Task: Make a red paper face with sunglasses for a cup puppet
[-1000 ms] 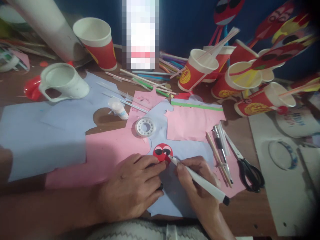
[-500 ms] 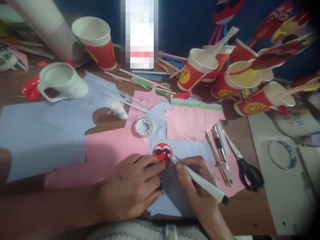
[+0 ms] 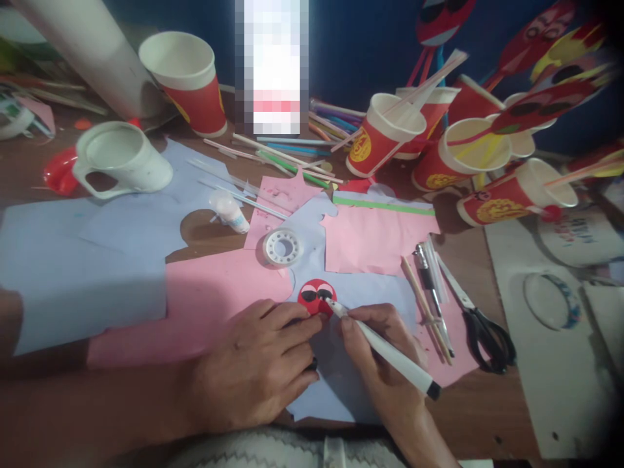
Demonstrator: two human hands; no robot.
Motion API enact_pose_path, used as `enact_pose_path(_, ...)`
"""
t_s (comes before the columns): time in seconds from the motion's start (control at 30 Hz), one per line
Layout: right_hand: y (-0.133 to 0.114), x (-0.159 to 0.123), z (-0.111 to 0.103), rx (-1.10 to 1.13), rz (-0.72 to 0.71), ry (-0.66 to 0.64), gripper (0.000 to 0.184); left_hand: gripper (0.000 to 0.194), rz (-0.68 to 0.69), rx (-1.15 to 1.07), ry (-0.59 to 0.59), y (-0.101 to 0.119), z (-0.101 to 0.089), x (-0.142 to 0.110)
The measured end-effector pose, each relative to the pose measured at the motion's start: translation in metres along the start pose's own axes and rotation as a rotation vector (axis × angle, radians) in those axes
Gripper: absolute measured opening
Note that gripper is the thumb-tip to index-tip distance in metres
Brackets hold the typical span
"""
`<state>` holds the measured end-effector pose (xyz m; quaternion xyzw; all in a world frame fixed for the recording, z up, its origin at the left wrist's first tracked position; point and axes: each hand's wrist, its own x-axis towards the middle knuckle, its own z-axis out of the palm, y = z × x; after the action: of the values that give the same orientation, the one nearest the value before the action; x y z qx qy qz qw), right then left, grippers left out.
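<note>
A small red paper disc (image 3: 316,286) with two black-and-pink eyes lies on blue paper (image 3: 346,380) in front of me. My left hand (image 3: 258,364) holds its lower edge, with the fingertips pressed onto it. In my right hand (image 3: 385,351) is a white marker (image 3: 390,348) with a black end, gripped between thumb and fingers. Its tip touches the disc at the right eye, or hovers just over it; I cannot tell which. A white tape roll (image 3: 282,247) rests just beyond the disc. The disc's lower part is hidden by my fingers.
Scissors (image 3: 480,325), a craft knife (image 3: 431,286) and a wooden stick (image 3: 424,305) lie to the right. Farther back are a white mug (image 3: 124,162), a small glue bottle (image 3: 229,211), loose straws (image 3: 292,153) and red paper cups (image 3: 385,133). Pink paper (image 3: 214,286) spreads at left.
The marker and my right hand have shifted very slightly to the left. My left hand and the red paper disc stay in place.
</note>
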<state>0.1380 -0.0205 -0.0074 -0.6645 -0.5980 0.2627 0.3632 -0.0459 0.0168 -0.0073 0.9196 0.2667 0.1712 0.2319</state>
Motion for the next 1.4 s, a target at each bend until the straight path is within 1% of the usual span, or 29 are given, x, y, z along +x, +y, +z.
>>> enact_pose_path(0.13,-0.003,0.0007,-0.0002,-0.026,0.001,0.002,0.009,0.015,0.004,0.012,0.006,0.0003,0.0005,-0.0002)
enact_pose_path(0.3,-0.0028,0.0004,-0.0003,-0.007,0.007,0.001,0.005,0.017,0.001,-0.016,0.011,-0.0001,0.0002,-0.0003)
enact_pose_path(0.43,-0.0021,0.0005,0.0006,-0.025,0.011,0.003,0.008,0.016,-0.003,-0.017,0.001,0.0,0.0003,-0.0008)
enact_pose_path(0.6,-0.0035,0.0008,0.0008,-0.002,0.038,-0.005,0.007,0.017,-0.012,-0.012,0.021,0.0006,0.0006,-0.0005)
enact_pose_path(0.7,-0.0046,0.0007,0.0008,-0.012,0.034,0.001,0.008,0.019,0.002,-0.007,0.02,0.0006,0.0004,-0.0003)
enact_pose_path(0.83,-0.005,0.0009,0.0013,-0.013,0.034,0.002,0.009,0.017,0.001,0.003,0.018,0.0003,0.0008,-0.0004)
enact_pose_path(1.4,-0.0027,0.0033,0.0021,-0.031,-0.06,0.022,0.006,0.02,0.005,0.0,0.005,-0.0007,0.0008,-0.0004)
